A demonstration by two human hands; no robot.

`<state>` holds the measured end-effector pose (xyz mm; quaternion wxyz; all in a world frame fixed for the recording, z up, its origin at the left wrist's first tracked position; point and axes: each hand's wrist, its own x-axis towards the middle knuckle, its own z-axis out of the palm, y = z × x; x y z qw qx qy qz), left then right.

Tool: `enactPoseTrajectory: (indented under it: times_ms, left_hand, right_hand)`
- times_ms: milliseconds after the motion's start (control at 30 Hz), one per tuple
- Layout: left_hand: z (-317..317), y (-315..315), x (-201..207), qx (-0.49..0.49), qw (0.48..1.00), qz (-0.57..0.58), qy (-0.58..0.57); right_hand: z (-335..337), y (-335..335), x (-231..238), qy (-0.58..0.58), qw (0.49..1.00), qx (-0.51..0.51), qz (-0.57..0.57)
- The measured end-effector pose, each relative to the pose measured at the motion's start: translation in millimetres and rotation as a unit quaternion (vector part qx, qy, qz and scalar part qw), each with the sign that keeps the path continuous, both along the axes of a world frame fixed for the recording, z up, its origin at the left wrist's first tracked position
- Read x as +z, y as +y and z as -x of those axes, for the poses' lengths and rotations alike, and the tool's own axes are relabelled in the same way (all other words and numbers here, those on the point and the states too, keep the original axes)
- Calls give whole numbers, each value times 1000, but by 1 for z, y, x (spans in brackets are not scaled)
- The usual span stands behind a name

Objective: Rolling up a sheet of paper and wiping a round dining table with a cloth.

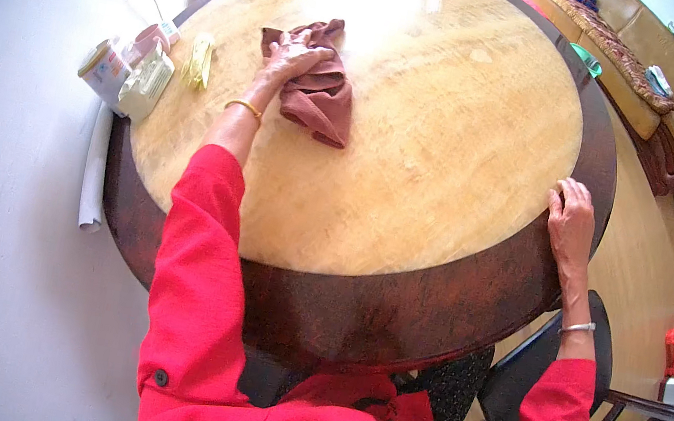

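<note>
My left hand (pixel 293 59) presses down on a crumpled brown cloth (pixel 320 104), its fingers bent into the folds. The cloth lies on the pale marbled top (pixel 415 179) of a large round table, left of the middle. A yellow bangle circles my left wrist. Over at the table's right side, my right hand (pixel 571 220) rests on the dark rim (pixel 372 316), holding nothing, with its fingers slightly bent and partly apart. Both arms wear red sleeves, and a pale bracelet sits on the right wrist.
By the left wall stand a can (pixel 105 72), a pack of wipes (pixel 145 85) and a pink container (pixel 150 41). Pale yellow-green stalks (pixel 198 60) lie beside them. A black chair (pixel 525 370) is tucked near my right arm. A tan sofa (pixel 625 58) stands far right.
</note>
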<state>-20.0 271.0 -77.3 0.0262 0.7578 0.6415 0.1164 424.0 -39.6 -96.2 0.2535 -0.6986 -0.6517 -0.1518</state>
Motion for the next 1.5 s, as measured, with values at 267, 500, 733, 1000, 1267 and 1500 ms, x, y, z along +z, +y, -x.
enactPoseTrajectory:
  times_ms: [267,500,733,1000,1267,1500]
  left_hand:
    - [-188,27,2,-263,959,-16,-104]
    - [-337,-98,26,-411,903,-103,-65]
    - [-278,-150,16,-471,874,-87,81]
    - [-135,18,-23,-229,863,-286,349]
    - [2,34,-9,56,879,-239,409]
    - [-32,10,-17,75,862,-259,429]
  right_hand:
    - [3,-4,-2,-14,1000,-19,10]
    - [0,1,-3,19,1000,-3,-1]
    - [-3,1,-2,19,1000,-13,9]
    - [4,-2,5,20,1000,-10,6]
    - [0,-1,-3,1,1000,-19,9]
    - [5,-4,3,11,1000,-6,14]
